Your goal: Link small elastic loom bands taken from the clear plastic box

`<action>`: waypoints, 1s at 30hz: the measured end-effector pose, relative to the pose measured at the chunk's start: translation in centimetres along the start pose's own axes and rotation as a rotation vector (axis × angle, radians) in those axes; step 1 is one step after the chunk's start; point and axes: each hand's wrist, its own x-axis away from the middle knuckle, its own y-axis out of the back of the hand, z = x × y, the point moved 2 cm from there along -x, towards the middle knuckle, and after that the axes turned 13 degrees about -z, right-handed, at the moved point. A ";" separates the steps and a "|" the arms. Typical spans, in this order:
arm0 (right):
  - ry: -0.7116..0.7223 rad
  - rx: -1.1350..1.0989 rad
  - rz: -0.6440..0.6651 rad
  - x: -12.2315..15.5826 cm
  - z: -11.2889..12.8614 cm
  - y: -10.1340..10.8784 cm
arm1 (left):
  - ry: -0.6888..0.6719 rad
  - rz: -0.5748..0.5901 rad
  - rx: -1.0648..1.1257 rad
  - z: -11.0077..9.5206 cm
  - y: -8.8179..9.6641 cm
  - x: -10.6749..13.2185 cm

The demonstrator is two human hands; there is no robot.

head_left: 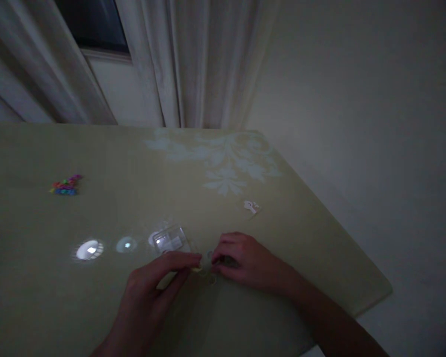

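Note:
My left hand (150, 285) is closed in a pinch, thumb and forefinger on a small pale yellow piece (196, 269), too blurred to name. Just to its right, my right hand (241, 260) has its fingers drawn together. What its fingertips hold, if anything, is too small and dim to make out. Below the fingertips a thin, curved, pale loop (213, 280) shows faintly against the tabletop. A clear plastic box (170, 240) with a pale piece in it sits just beyond my left fingers, which hide its near edge.
A small pile of bright multicoloured pieces (66, 186) lies on the left of the glossy table (107, 213). A small white cut-out piece (251, 207) lies beyond my right hand. Curtains (208, 64) hang behind the table, and a wall runs along its right side.

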 end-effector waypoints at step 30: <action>0.114 -0.165 -0.279 0.7 1.9 -0.7 | -0.115 0.193 0.011 0.3 -0.9 0.7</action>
